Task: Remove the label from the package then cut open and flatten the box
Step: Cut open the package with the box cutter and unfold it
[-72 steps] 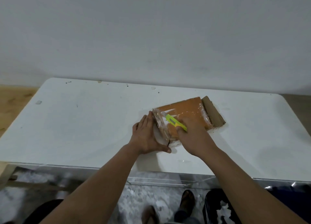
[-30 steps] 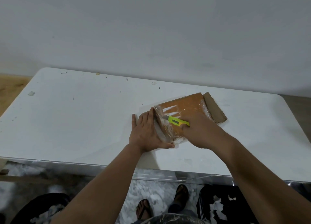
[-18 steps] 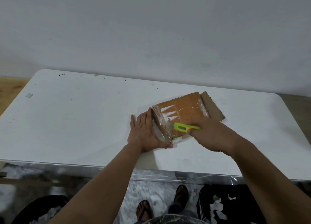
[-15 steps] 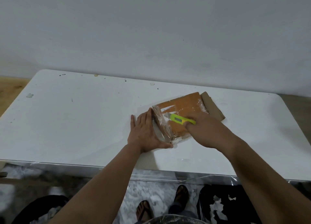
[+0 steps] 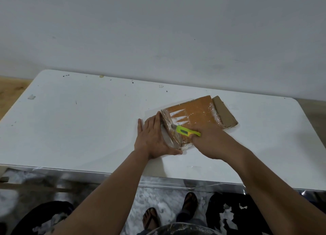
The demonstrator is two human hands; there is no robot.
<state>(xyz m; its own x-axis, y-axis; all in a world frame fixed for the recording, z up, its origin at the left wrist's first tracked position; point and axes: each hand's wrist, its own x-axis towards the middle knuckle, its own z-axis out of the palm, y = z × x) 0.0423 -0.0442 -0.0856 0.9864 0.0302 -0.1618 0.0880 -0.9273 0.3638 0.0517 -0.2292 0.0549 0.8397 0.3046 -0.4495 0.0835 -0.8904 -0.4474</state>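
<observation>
I judge the job at its first step: white scraps of label remain on the flat orange cardboard package wrapped in clear film (image 5: pixel 195 118), which lies right of centre on the white counter (image 5: pixel 79 121), and the box looks uncut and not yet flattened. My right hand (image 5: pixel 210 143) has its grip closed around the yellow-green utility knife (image 5: pixel 187 131), blade end at the package's near-left edge. My left hand (image 5: pixel 153 137) lies flat, grip wide, pressed against that left side (fingers close to the blade's line, so I would watch them). The counter offers open room to the left; its near edge sits close below my wrists.
</observation>
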